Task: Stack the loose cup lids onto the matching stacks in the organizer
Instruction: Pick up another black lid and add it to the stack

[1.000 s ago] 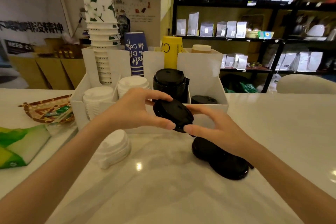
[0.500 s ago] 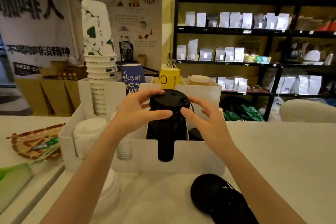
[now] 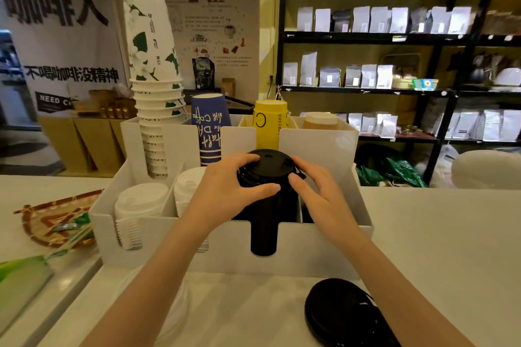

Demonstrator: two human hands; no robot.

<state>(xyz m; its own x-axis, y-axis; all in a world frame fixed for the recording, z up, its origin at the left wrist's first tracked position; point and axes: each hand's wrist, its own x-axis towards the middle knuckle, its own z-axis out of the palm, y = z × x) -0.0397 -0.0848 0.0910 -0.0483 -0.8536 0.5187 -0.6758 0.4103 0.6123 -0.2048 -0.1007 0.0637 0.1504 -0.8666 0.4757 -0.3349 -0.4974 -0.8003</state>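
A black lid (image 3: pixel 267 163) sits on top of the black lid stack (image 3: pixel 263 234) in the white organizer (image 3: pixel 324 251). My left hand (image 3: pixel 225 191) grips the lid's left side, thumb in front. My right hand (image 3: pixel 315 191) holds its right side with spread fingers. Two white lid stacks (image 3: pixel 139 203) fill the compartments to the left. More loose black lids (image 3: pixel 338 313) lie on the counter at the lower right, partly behind my right forearm.
Upside-down paper cup stacks stand in the organizer's back row: white-green (image 3: pixel 153 79), blue (image 3: pixel 210 127), yellow (image 3: pixel 270 121). A woven tray (image 3: pixel 53 222) and a green packet (image 3: pixel 17 282) lie on the left. Dark shelves with bags stand behind.
Both hands carried the black lid from above the counter up onto the black stack and now press it down. My view came closer to the organizer.
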